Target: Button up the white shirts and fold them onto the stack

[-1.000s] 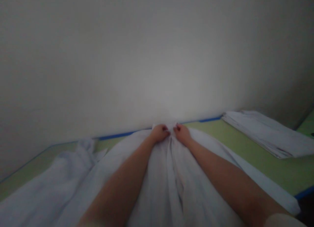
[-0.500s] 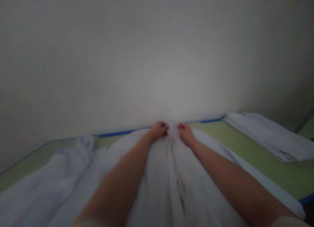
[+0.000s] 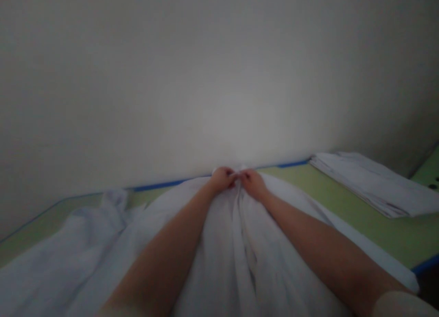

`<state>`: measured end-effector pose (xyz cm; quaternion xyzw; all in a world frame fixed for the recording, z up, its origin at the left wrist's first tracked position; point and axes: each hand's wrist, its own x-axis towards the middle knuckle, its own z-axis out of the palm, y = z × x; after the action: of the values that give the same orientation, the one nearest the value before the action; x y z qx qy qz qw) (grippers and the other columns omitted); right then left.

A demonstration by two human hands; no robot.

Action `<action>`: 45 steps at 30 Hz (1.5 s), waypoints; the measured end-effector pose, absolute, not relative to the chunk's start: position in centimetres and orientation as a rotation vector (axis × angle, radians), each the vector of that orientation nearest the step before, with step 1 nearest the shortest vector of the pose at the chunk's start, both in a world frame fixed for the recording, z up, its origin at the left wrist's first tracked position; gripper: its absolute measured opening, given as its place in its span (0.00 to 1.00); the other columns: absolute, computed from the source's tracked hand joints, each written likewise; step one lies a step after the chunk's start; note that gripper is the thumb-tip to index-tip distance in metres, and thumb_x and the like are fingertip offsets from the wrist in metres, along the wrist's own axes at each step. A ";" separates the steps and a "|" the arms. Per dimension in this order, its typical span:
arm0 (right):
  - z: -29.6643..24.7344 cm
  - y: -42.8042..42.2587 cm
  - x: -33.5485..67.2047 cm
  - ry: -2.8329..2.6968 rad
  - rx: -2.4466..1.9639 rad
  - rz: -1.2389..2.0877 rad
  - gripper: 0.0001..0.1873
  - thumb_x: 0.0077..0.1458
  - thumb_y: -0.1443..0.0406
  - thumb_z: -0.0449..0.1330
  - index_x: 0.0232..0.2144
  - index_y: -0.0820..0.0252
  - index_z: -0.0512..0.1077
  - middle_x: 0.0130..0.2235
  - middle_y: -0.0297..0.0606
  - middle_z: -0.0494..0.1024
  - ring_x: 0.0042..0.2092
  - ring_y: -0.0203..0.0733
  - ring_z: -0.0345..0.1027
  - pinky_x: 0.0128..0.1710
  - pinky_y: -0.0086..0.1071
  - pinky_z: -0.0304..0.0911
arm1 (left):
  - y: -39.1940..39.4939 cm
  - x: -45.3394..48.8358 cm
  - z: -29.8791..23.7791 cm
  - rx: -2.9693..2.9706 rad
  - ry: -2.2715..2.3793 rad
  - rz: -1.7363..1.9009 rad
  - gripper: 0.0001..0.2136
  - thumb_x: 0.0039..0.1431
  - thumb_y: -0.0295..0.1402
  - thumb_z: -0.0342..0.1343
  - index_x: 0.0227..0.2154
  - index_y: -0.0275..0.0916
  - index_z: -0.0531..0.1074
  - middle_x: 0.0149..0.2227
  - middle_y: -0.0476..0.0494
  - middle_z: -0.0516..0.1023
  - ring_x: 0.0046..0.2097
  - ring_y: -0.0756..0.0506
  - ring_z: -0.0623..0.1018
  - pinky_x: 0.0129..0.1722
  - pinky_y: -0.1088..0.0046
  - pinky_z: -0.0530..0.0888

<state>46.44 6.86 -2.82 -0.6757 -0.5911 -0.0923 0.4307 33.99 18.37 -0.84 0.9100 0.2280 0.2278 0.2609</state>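
A large white cloth garment (image 3: 219, 244) spreads over the table from its front towards the wall, with a long slit or opening running down its middle. At its far end my left hand (image 3: 223, 178) pinches the gathered fabric. My right hand (image 3: 252, 182) grips the same gathered part from the other side, and the fingers of both hands nearly meet. The exact part between the fingers is blurred and partly hidden. Both arms stretch forward above the cloth.
Crumpled white cloth (image 3: 85, 235) lies to the left. A folded stack of white cloth (image 3: 377, 184) rests at the right on the green table top (image 3: 387, 237), which has blue edging. Behind the table rises a pale wall (image 3: 219, 79).
My right hand has moved left, closer to my left hand, drawing the gathered fabric together. My left hand has hardly moved. The view has shifted slightly.
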 end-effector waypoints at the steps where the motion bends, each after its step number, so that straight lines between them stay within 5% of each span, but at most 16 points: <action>1: -2.7 6.8 46.4 -1.483 -1.691 -0.216 0.14 0.57 0.62 0.50 0.34 0.61 0.73 0.36 0.38 0.75 0.39 0.36 0.64 0.39 0.27 0.55 | 18.3 34.0 -0.8 2.466 0.593 0.615 0.20 0.51 0.49 0.49 0.29 0.35 0.75 0.21 0.47 0.75 0.24 0.51 0.72 0.25 0.78 0.65; 20: -2.8 7.2 46.8 -1.393 -1.755 -0.162 0.11 0.56 0.65 0.50 0.34 0.63 0.71 0.35 0.39 0.74 0.37 0.35 0.63 0.37 0.26 0.54 | 17.0 34.0 0.0 2.503 0.583 0.655 0.13 0.52 0.38 0.50 0.31 0.35 0.74 0.22 0.46 0.75 0.27 0.49 0.72 0.29 0.76 0.66; 37: -2.7 7.6 47.3 -1.407 -1.799 -0.200 0.11 0.55 0.64 0.51 0.35 0.63 0.71 0.37 0.41 0.74 0.38 0.36 0.64 0.38 0.27 0.55 | 16.4 33.8 1.3 2.611 0.514 0.639 0.20 0.51 0.49 0.51 0.30 0.35 0.74 0.22 0.45 0.74 0.27 0.50 0.71 0.28 0.78 0.64; 45: -2.6 7.4 47.3 -1.474 -1.760 -0.153 0.12 0.53 0.65 0.52 0.33 0.64 0.74 0.33 0.38 0.75 0.35 0.35 0.64 0.34 0.26 0.54 | 16.4 33.9 1.7 2.725 0.539 0.661 0.17 0.52 0.45 0.52 0.30 0.36 0.76 0.24 0.43 0.75 0.30 0.48 0.73 0.31 0.76 0.65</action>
<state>47.32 7.39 -2.63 -0.6983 -0.5847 -0.0607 0.4083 33.86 16.40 1.67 0.9445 0.1870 0.2292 0.1428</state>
